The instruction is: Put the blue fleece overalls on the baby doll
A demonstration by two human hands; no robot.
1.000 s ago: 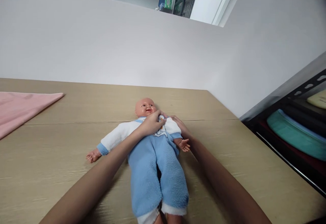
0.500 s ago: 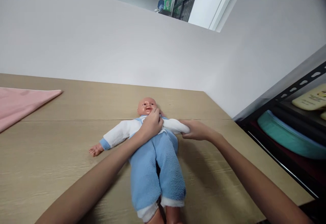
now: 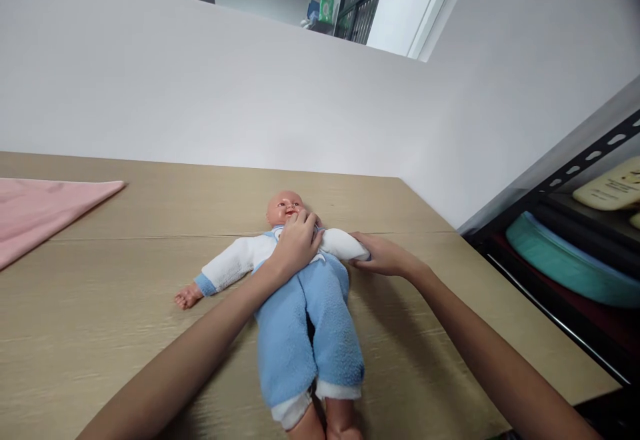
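Observation:
A baby doll (image 3: 310, 333) in a blue and white fleece outfit lies on its back, head toward the wall. My left hand (image 3: 297, 243) rests across its chest, its bent fingers closed at the shoulder and collar just below the chin. What those fingertips pinch is partly hidden. The white sleeve (image 3: 343, 245) on the doll's right-hand side in view is held at its end by my right hand (image 3: 379, 254); no doll hand shows there. The other doll arm (image 3: 227, 270) stretches out to the left, with its small hand showing past a blue cuff.
Beneath the doll is a wooden table (image 3: 125, 333) that meets a white wall. A pink cloth (image 3: 45, 210) lies at the left. On the right, a black shelf rack (image 3: 575, 172) holds a teal item (image 3: 565, 267) and a pale yellow bottle (image 3: 610, 185).
The white sleeve looks slightly fuller near my right hand, which has shifted a little left. My left hand keeps its place with its fingers a bit more spread. The view has tilted slightly.

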